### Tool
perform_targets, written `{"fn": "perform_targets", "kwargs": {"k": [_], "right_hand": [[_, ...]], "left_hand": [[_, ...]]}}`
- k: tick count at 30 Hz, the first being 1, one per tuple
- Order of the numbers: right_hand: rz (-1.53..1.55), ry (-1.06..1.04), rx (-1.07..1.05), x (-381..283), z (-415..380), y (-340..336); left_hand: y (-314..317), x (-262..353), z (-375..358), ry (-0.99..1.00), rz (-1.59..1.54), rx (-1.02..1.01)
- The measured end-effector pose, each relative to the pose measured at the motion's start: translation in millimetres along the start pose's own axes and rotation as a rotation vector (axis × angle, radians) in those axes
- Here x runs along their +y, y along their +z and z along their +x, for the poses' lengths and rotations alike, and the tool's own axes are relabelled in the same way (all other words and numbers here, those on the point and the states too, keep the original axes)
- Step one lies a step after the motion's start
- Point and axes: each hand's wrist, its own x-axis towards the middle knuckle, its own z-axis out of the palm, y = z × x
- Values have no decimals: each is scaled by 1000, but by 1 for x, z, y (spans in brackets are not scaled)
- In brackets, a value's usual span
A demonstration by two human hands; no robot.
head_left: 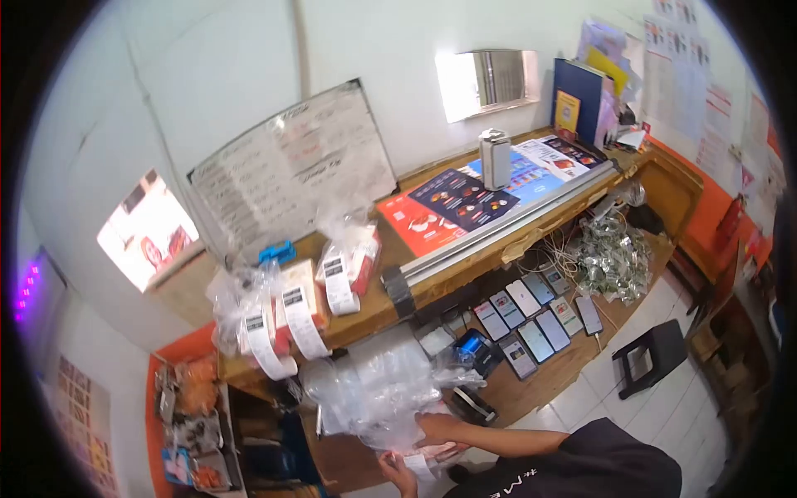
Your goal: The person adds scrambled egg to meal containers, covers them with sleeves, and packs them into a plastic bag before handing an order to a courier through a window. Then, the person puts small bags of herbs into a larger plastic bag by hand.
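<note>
At the bottom of the head view, a clear plastic bag (397, 433) is gathered over a reddish-white package (448, 452). My right hand (437, 428) reaches in from the right, with its fingers closed on the bag's plastic. Below it, my left hand (398, 475) grips the lower left side of the bagged package, beside a white paper receipt (420, 467). The package's shape is mostly hidden by plastic and hands. Just beyond lie clear plastic containers or sleeves (374, 373) in a heap.
Several phones (531, 332) lie on the lower desk near a blue-black device (477, 350). Bagged packages with long receipts (300, 319) stand on the upper counter (432, 290). A metal can (496, 159) sits on printed menus (465, 199). A black stool (652, 357) is at right.
</note>
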Motion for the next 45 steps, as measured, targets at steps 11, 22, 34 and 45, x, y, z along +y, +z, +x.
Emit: {"fn": "perform_targets", "kwargs": {"k": [11, 22, 34, 45], "right_hand": [[503, -745, 7, 15, 50, 20], [854, -470, 400, -3, -107, -617], [636, -369, 905, 228, -67, -940], [767, -487, 1012, 381, 93, -1030]], "left_hand": [[64, 189, 30, 65, -296, 90], [265, 516, -16, 338, -1204, -692], [509, 493, 25, -82, -917, -1389], [441, 374, 6, -288, -801, -1096]]}}
